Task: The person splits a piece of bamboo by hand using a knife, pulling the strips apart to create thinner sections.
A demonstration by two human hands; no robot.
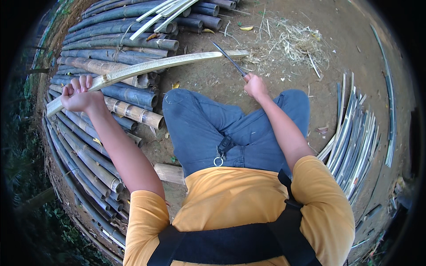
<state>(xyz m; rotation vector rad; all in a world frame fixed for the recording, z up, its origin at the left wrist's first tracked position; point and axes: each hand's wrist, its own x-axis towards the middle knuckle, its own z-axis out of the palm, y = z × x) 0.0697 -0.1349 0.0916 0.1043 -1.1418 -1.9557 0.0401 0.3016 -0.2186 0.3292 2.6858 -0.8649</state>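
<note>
A long pale split-bamboo strip [151, 67] runs from the left side across to the far middle, above my knees. My left hand [80, 96] is closed around it close to its left end. My right hand [256, 87], over my right knee, grips the handle of a knife [231, 60]. The dark blade points up and to the left. It crosses the strip near the strip's far right end; I cannot tell whether it presses into the bamboo.
Stacked bamboo poles [128, 91] fill the left side, with pale split strips [162, 15] on top. Thin shavings [297, 42] lie on the earth floor at far right. A bundle of slats [355, 137] lies right of me, past it long thin poles [390, 106].
</note>
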